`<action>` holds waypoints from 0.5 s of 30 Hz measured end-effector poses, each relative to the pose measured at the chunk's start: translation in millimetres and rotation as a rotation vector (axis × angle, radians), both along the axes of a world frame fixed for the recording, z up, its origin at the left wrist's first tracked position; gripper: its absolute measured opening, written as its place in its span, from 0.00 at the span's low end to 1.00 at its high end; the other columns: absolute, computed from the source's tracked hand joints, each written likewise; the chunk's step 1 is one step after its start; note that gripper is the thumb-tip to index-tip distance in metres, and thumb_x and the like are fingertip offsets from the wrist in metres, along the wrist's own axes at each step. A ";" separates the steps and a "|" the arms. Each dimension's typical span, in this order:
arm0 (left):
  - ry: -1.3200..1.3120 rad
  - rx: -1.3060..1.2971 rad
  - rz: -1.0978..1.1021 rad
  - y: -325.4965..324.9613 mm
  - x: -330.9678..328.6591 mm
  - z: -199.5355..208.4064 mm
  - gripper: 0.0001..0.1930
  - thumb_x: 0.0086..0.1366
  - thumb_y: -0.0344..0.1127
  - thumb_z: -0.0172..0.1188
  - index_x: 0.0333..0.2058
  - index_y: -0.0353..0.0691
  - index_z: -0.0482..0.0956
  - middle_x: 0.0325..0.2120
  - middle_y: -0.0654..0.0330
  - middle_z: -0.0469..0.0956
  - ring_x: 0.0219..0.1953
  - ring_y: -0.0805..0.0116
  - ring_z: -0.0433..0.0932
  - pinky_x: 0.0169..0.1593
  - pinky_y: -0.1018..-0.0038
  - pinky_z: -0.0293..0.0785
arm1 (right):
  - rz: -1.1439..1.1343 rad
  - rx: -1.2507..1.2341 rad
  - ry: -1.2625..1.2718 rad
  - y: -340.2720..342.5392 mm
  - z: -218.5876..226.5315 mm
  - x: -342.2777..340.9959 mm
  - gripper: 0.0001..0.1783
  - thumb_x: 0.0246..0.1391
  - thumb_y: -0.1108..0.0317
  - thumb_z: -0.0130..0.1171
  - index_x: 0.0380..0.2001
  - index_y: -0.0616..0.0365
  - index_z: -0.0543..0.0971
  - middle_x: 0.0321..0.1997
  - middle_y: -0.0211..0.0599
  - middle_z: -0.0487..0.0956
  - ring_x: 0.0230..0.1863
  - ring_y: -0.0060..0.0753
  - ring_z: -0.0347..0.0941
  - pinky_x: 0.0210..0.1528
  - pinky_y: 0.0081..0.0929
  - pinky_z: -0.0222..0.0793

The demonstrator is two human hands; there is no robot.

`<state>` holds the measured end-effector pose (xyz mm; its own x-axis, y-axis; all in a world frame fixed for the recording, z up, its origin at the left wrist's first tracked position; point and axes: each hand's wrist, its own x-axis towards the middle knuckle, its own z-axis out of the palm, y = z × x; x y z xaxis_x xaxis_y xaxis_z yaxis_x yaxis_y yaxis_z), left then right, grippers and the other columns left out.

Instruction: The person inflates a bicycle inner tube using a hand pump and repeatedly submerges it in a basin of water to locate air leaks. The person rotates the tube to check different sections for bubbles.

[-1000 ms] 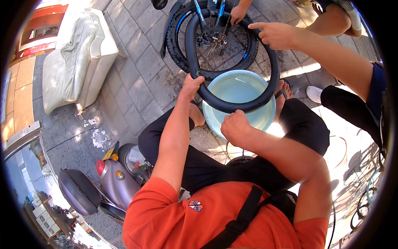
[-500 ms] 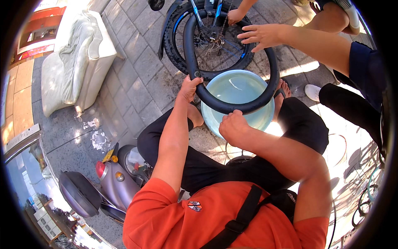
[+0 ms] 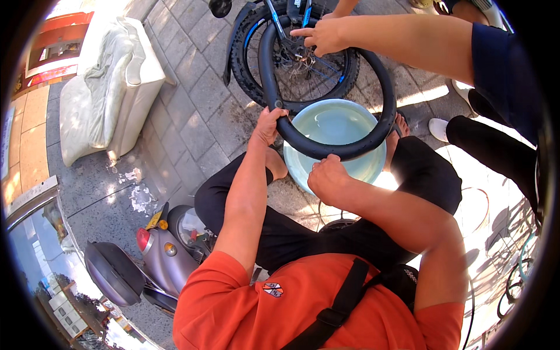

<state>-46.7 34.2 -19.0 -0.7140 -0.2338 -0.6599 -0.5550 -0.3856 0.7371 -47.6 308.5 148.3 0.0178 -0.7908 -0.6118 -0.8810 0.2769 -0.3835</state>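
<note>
Left hand (image 3: 268,124): wrapped around the left side of an inflated black inner tube (image 3: 350,151), just beside a small round fitting.
Right hand (image 3: 328,178): curled nearly into a fist, fingertips at the tube's lower edge; from where I stand, I can't tell whether they pinch the rubber or merely touch it.
Inner tube: held as a ring, lower arc across the pale-blue water basin (image 3: 291,160), upper part in front of the bicycle wheel (image 3: 244,70).
Bystander's hand (image 3: 324,38): spread near the tube's right side a moment ago; now swung left across it, index finger out toward the wheel.
Hold on the tube: hardly shifted, so the gesture seems not to disturb it, only to draw attention wheelward.
</note>
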 end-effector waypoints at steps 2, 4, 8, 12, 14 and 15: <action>-0.032 -0.051 0.022 -1.3 2.1 -3.8 0.11 0.65 0.35 0.67 0.42 0.37 0.78 0.31 0.58 0.80 0.30 0.64 0.82 0.35 0.66 0.81 | -0.002 -0.006 -0.001 0.6 2.1 -0.5 0.22 0.57 0.60 0.69 0.54 0.56 0.88 0.54 0.46 0.86 0.55 0.53 0.84 0.57 0.66 0.72; -0.056 -0.104 0.032 2.6 0.0 -2.1 0.12 0.64 0.36 0.68 0.42 0.38 0.78 0.31 0.60 0.79 0.29 0.66 0.80 0.34 0.67 0.80 | -0.012 -0.001 -0.009 1.3 -0.5 -0.8 0.21 0.58 0.61 0.69 0.53 0.55 0.88 0.54 0.46 0.86 0.55 0.52 0.84 0.56 0.65 0.72; -0.100 -0.212 0.043 8.6 -2.3 2.4 0.15 0.63 0.39 0.71 0.43 0.43 0.77 0.31 0.64 0.77 0.28 0.71 0.77 0.31 0.70 0.76 | -0.017 -0.020 -0.004 4.0 -2.9 -0.6 0.19 0.58 0.62 0.68 0.52 0.53 0.89 0.53 0.45 0.86 0.54 0.52 0.85 0.55 0.65 0.71; -0.086 -0.372 0.074 25.1 -5.7 6.9 0.16 0.63 0.42 0.72 0.43 0.44 0.77 0.31 0.65 0.77 0.28 0.72 0.77 0.30 0.70 0.74 | -0.017 -0.029 0.012 6.8 -3.2 -0.8 0.18 0.58 0.63 0.68 0.51 0.52 0.89 0.52 0.44 0.86 0.54 0.50 0.85 0.53 0.62 0.72; -0.095 -0.410 0.132 31.8 -4.6 7.0 0.18 0.63 0.43 0.73 0.44 0.42 0.77 0.31 0.64 0.77 0.29 0.72 0.76 0.31 0.70 0.73 | -0.024 -0.029 0.022 6.7 -3.3 -0.3 0.17 0.57 0.63 0.68 0.50 0.52 0.89 0.52 0.44 0.86 0.54 0.49 0.85 0.53 0.60 0.72; -0.117 -0.397 0.185 33.0 -1.0 1.7 0.21 0.62 0.44 0.74 0.46 0.40 0.77 0.31 0.63 0.77 0.29 0.71 0.76 0.32 0.70 0.74 | -0.024 -0.048 0.034 6.5 -5.2 -1.2 0.17 0.57 0.64 0.68 0.50 0.52 0.89 0.51 0.43 0.87 0.52 0.48 0.86 0.52 0.59 0.73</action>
